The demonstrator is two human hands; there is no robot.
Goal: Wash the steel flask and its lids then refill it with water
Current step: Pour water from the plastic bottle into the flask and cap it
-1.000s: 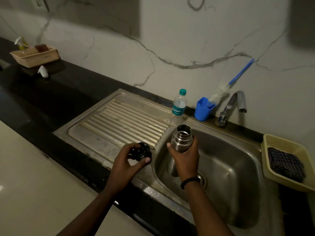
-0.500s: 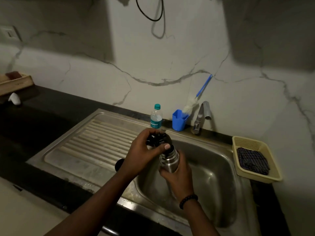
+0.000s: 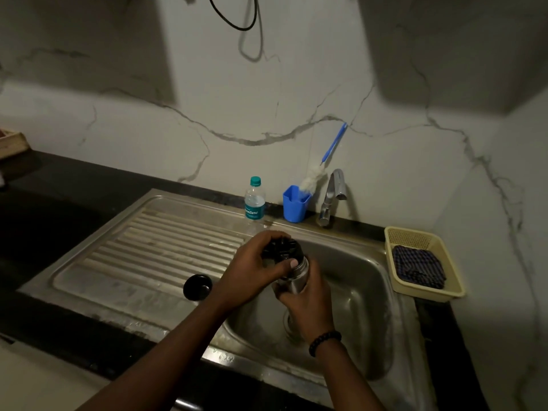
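Note:
My right hand (image 3: 308, 304) grips the body of the steel flask (image 3: 298, 281), holding it tilted over the sink basin (image 3: 361, 295). My left hand (image 3: 252, 271) curls around a black ribbed lid (image 3: 283, 250) sitting at the flask's mouth. A second black round lid (image 3: 197, 286) lies on the ribbed draining board (image 3: 154, 247), to the left of my hands. The flask's lower part is hidden behind my right hand.
A tap (image 3: 333, 194) stands behind the basin. Next to it is a blue cup (image 3: 295, 204) with a blue-handled bottle brush (image 3: 324, 163) and a plastic water bottle (image 3: 255, 201). A yellow basket (image 3: 427, 292) with a checked cloth (image 3: 418, 262) sits right of the sink.
My left hand lifted the ribbed black lid from the draining board and brought it onto the flask's mouth. The other black lid now shows on the board. The view tilted upward.

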